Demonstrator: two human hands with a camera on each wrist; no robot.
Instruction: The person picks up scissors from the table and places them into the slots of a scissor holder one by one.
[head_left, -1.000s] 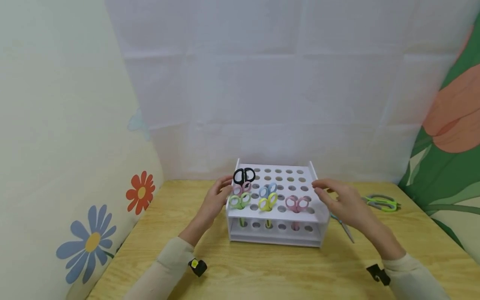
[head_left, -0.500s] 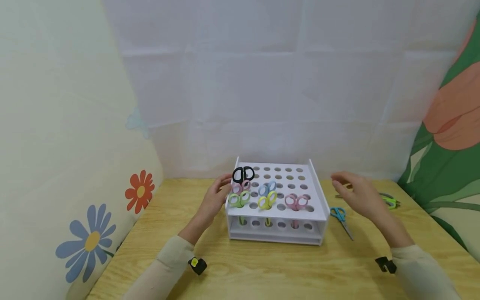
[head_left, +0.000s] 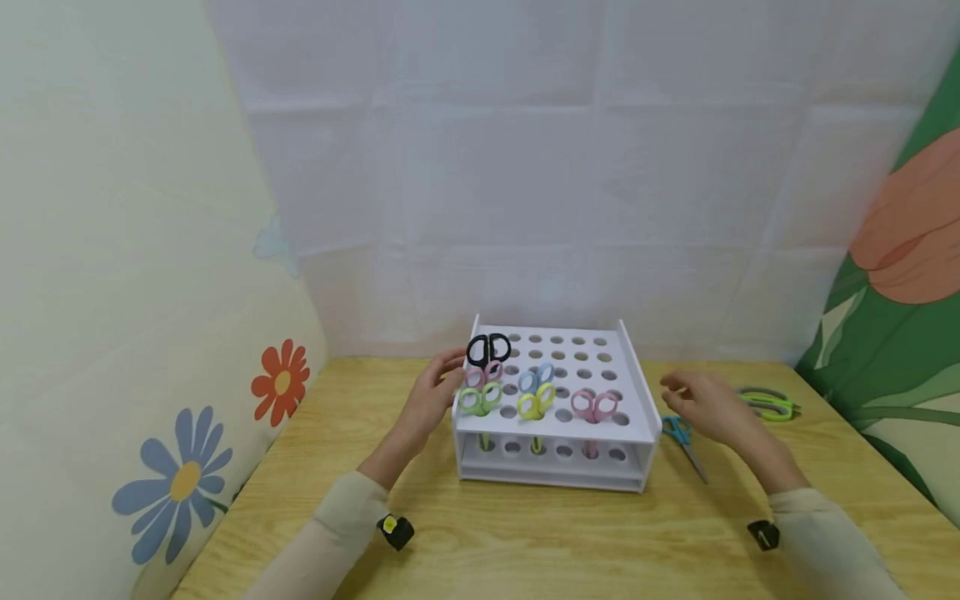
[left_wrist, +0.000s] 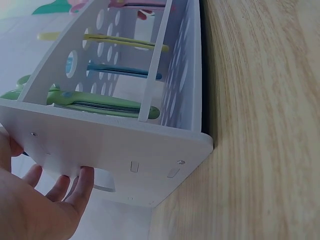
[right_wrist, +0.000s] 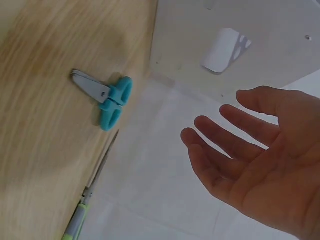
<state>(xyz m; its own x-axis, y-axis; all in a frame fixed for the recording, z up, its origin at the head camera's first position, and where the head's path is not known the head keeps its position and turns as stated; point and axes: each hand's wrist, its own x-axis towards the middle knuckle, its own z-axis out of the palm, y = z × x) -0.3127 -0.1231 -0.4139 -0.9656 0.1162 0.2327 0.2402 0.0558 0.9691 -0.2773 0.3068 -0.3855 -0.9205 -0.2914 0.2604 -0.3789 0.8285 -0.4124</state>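
Observation:
A white two-tier rack (head_left: 555, 429) with rows of round holes holds several small scissors, handles up. Among them are black scissors (head_left: 477, 353) at the left, yellow scissors (head_left: 527, 406) and pink scissors (head_left: 583, 406) at the front, and green scissors (left_wrist: 100, 102). My left hand (head_left: 429, 404) rests its fingertips against the rack's left side panel (left_wrist: 100, 145). To the right of the rack, my right hand (head_left: 708, 408) hovers with relaxed, spread fingers and nothing in them. Blue-handled scissors (right_wrist: 111, 107) lie on the table close to it, partly under it in the head view.
Shears with green-and-grey handles (head_left: 772, 407) lie on the table (head_left: 525, 542) farther right, behind my right hand. A white cloth (head_left: 525, 208) hangs behind the rack. Flower-patterned fabric (head_left: 892, 333) borders the right side and the left.
My right hand has moved right, away from the rack's right side, then lowered toward the blue scissors. My left hand has stayed at the rack.

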